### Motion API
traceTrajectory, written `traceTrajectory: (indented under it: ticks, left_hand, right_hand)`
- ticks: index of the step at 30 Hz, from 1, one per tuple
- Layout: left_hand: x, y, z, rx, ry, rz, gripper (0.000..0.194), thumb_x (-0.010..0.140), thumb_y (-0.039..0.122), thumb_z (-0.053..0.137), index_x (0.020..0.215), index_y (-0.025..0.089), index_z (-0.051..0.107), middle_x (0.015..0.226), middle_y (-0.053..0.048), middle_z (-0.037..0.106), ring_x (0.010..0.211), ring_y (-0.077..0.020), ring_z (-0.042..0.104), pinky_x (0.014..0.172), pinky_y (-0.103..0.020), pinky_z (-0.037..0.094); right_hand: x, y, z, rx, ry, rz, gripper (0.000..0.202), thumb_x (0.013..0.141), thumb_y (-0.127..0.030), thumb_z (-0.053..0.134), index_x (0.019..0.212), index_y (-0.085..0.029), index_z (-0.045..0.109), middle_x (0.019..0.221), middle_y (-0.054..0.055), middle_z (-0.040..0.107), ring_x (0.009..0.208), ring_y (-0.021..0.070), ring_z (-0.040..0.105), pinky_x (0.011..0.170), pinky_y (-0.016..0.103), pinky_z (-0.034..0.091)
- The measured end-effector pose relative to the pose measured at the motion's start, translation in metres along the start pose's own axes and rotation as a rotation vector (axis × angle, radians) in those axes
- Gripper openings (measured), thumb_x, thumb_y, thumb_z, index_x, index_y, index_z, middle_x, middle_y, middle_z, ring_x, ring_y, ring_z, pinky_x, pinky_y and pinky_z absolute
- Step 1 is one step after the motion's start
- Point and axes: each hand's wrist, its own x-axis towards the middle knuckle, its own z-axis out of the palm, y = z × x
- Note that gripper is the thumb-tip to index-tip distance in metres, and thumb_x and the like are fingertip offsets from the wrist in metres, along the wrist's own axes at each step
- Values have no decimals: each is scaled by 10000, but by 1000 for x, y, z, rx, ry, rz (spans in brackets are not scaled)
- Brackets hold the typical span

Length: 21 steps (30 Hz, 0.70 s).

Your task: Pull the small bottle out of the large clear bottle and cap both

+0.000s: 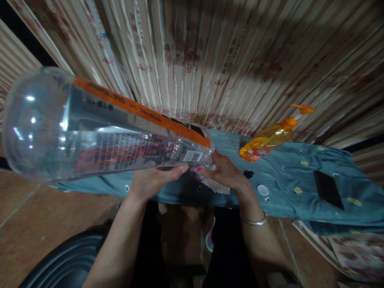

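Note:
A large clear plastic bottle (126, 136) with an orange-edged label lies tilted across the view, its rounded base toward the upper left. My left hand (159, 178) is wrapped under its middle, with the thumb along the lower side. At the narrower right end, my right hand (223, 170) has its fingers closed round the bottle; a silver bangle is on that wrist. Just below the right hand, a crumpled whitish piece with a pink and blue print (214, 185) lies on the cloth, partly hidden by the hand.
On the teal cloth (282, 176) stand a yellow pump bottle (267, 140), a small black object (248, 174), a white round lid (263, 190) and a dark phone (329, 189). A pleated curtain (210, 60) hangs behind. A black ribbed tub (66, 260) is at the lower left.

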Motion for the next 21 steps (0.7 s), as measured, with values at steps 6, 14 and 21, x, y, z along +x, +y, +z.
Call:
traceTrajectory:
  ticks: [6, 14, 21]
  left_hand:
    - [-1, -2, -1, 21, -8, -15, 246, 681, 447, 772, 760, 214, 775, 800, -39, 812, 813, -253, 772, 901, -384, 602]
    - [-1, -2, -1, 15, 4, -14, 281, 663, 476, 781, 757, 212, 780, 789, -39, 812, 800, -249, 774, 889, -376, 609]
    - [-1, -4, -2, 30, -27, -7, 257, 700, 473, 769, 787, 232, 791, 843, -27, 817, 856, -249, 774, 900, -359, 604]
  right_hand:
    - [0, 0, 0, -4, -2, -17, 488, 826, -345, 723, 1246, -178, 537, 1159, 86, 722, 1035, 275, 693, 891, 387, 526]
    - [1, 1, 0, -5, 4, -20, 516, 820, -357, 722, 1273, -195, 534, 1179, 83, 722, 1050, 288, 693, 902, 406, 533]
    - [0, 0, -1, -8, 0, -12, 539, 822, -369, 715, 1287, -172, 526, 1181, 97, 721, 1067, 292, 689, 904, 407, 534]
